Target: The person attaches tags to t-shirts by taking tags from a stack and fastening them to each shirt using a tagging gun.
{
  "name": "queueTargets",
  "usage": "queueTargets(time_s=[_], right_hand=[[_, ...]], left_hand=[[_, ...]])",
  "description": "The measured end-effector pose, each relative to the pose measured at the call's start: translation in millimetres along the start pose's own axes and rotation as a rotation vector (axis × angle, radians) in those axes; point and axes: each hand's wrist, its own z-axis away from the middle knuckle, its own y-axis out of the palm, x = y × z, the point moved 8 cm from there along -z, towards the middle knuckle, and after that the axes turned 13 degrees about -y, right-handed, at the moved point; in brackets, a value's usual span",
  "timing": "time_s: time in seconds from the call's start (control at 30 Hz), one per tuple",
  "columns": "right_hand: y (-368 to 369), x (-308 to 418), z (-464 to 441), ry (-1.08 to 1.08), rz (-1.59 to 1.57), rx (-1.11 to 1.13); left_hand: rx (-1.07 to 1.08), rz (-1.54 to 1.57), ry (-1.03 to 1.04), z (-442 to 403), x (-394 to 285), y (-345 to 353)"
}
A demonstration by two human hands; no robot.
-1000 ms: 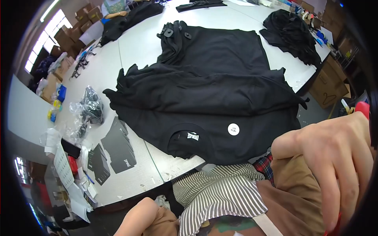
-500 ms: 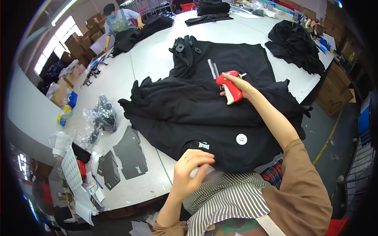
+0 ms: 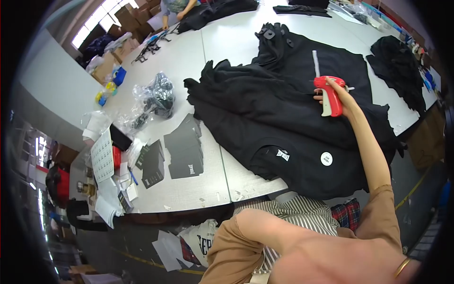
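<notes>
My right hand [image 3: 347, 102] is wrapped around a red and white tagging gun [image 3: 334, 102], with a strip of clear fasteners [image 3: 316, 64] standing up from its top. The gun is above the black garments [image 3: 265, 109] spread on the table. Nearest me, a black shirt [image 3: 302, 170] shows its neckline, a white printed neck label [image 3: 283, 155] and a round white sticker [image 3: 326, 158]. My left hand [image 3: 340, 260] is very large and blurred at the bottom, close to the camera, with a gold band [image 3: 402, 268] near the right. Its fingers cannot be made out.
Grey tags [image 3: 184, 149] lie fanned in two stacks, left of the shirt. Behind them is a clear plastic bag of dark items [image 3: 158, 97]. Papers [image 3: 102, 156] line the left table edge. Another black pile [image 3: 397, 66] lies far right. A co-worker [image 3: 177, 9] handles black cloth across the table.
My left hand has moved from over the shirt's neckline down and right, close to the camera. The view has shifted; the tagging gun stays in my right hand.
</notes>
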Motion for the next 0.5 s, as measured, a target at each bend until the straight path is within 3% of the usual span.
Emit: queueTargets(time_s=[0.1,0.23,0.27,0.33,0.37,0.4,0.43,0.5], right_hand=[[3.3,-7.4,5.9,0.008,0.001,-0.033],[3.0,19.0,9.7,-0.110,0.078,-0.066],[4.9,24.2,18.9,-0.120,0.085,-0.080],[30.5,33.0,54.2,-0.104,0.026,0.106],[54.0,40.3,91.6,-0.036,0.004,0.251],[76.4,33.8,131.3,0.073,-0.107,0.447],[83.9,32.8,159.8,0.077,-0.099,0.437],[124.0,37.8,217.2,-0.114,0.103,0.924]], left_hand=[[0.272,0.218,-0.053,-33.8,18.6,42.1],[0.717,0.448,-0.089,-30.0,-4.9,63.7],[0.735,0.448,-0.089,-23.5,1.7,65.5],[0.207,0.094,0.136,-3.8,19.3,32.5],[0.071,0.029,0.021,11.9,23.9,7.3],[-0.003,-0.080,-0.051,25.8,21.2,-12.0],[-0.040,-0.150,-0.096,44.5,21.5,-28.9],[-0.177,-0.323,-0.154,85.1,10.3,-62.8]])
